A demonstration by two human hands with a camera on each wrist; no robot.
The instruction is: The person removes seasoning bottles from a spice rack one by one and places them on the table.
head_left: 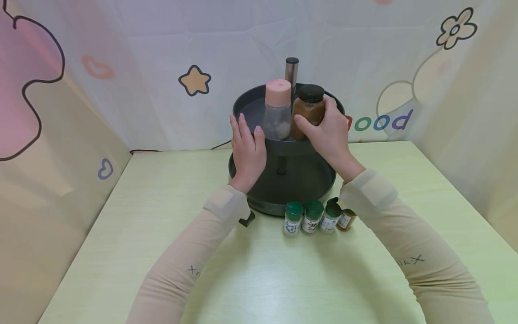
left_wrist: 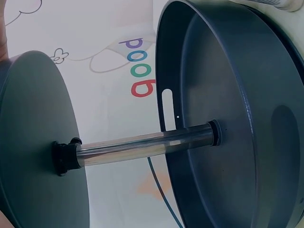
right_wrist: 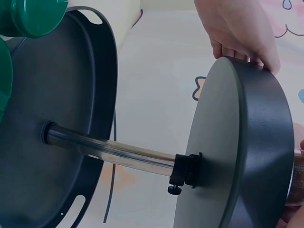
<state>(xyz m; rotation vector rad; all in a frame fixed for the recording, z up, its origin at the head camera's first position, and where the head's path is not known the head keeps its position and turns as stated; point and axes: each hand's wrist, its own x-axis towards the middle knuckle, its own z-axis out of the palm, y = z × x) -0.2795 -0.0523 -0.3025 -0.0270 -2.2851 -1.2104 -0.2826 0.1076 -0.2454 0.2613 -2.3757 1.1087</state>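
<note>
A black two-tier round rack has an upper tray (head_left: 283, 147) and a lower tray (head_left: 291, 184) on a metal post. My right hand (head_left: 332, 132) grips a brown-filled spice jar (head_left: 308, 110) with a black lid, standing at the upper tray's front right. Beside it on that tray is a clear bottle with a pink cap (head_left: 278, 108). At the left side of the upper tray, my left hand (head_left: 248, 155) touches the outer wall, fingers extended. The right wrist view shows this left hand (right_wrist: 240, 31) against the tray's edge, and the jar (right_wrist: 298, 178) partly hidden.
In front of the lower tray, several small shakers stand in a row, such as a green-capped one (head_left: 293, 219); the rightmost small jar (head_left: 346, 220) is partly covered by my sleeve. A dark object (head_left: 247, 219) lies by my left cuff. A printed curtain (head_left: 162, 112) hangs behind the table.
</note>
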